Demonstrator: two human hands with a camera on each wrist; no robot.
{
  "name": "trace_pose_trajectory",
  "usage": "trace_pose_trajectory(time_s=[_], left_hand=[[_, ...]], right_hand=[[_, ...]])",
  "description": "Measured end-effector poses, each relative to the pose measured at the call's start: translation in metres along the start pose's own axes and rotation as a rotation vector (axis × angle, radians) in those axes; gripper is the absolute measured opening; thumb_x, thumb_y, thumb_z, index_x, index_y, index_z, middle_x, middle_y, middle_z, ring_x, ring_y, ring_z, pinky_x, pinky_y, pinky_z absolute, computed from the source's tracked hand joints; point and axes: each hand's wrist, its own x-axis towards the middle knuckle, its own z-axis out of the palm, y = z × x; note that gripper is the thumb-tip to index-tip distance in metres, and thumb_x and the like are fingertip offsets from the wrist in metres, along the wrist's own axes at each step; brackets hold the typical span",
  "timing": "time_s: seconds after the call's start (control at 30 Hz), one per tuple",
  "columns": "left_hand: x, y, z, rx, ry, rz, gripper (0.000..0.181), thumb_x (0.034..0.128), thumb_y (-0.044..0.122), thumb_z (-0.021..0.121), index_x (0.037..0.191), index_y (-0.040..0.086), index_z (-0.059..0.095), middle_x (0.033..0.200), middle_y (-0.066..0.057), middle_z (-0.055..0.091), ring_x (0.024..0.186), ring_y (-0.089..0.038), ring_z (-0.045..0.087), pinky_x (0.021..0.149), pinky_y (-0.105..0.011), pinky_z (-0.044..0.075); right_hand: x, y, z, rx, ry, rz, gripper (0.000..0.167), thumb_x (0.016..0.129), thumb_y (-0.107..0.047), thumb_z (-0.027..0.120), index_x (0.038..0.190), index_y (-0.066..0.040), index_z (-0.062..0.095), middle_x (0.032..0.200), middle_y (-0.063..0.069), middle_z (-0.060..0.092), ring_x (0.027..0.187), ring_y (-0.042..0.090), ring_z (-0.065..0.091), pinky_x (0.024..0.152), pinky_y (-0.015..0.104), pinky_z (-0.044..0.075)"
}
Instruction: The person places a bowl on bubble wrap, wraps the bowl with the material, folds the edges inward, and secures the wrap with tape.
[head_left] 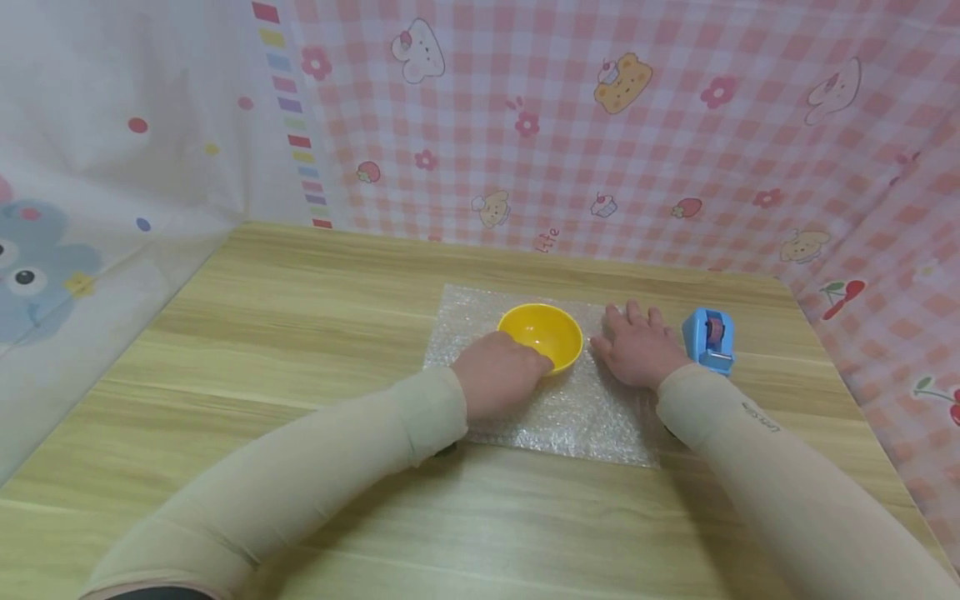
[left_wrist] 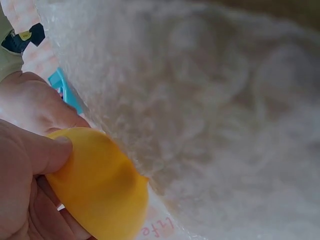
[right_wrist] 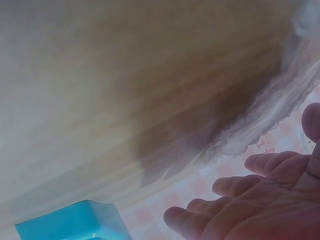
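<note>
A yellow bowl (head_left: 553,327) stands upright on a sheet of bubble wrap (head_left: 555,433). My left hand (head_left: 501,373) pinches the bowl's near-left rim, its thumb on the outer wall of the yellow bowl (left_wrist: 107,185) in the left wrist view. To the right of the bowl, my right hand (head_left: 641,346) is spread palm down over the right part of the sheet, apart from the bowl. In the right wrist view the fingers of the right hand (right_wrist: 260,200) are extended and hold nothing. Whether that palm touches the sheet cannot be told.
Just right of my right hand stands a blue tape dispenser (head_left: 697,337) with a reddish roll. Everything rests on a wood-grain table (head_left: 300,333). A pink checked cloth (head_left: 465,100) hangs behind and at the right, and a white patterned cloth (head_left: 180,75) at the left.
</note>
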Motion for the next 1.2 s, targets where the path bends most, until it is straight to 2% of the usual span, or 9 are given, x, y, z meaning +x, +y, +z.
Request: trace_pose_trajectory(time_s=[0.53,1.2], left_hand=[[0.000,0.001,0.002,0.011,-0.015,0.007,0.021,0.1101,0.024,0.053,0.116,0.022,0.073,0.100,0.004,0.077,0.086,-0.014,0.066,0.097,-0.038,0.055],[0.001,0.003,0.000,0.016,-0.016,0.005,0.020,0.1100,0.025,0.054,0.115,0.022,0.073,0.096,0.005,0.075,0.082,-0.014,0.063,0.096,-0.037,0.055]], right_hand=[[-0.001,-0.002,-0.004,-0.021,-0.019,0.007,0.080,0.111,-0.055,0.036,0.169,-0.006,0.013,0.173,0.030,0.001,0.155,0.063,0.000,0.122,0.077,0.006],[0.004,-0.005,-0.013,-0.045,-0.003,0.014,0.074,0.112,-0.047,0.041,0.166,-0.001,0.020,0.172,0.032,0.013,0.156,0.059,0.011,0.123,0.073,0.013]])
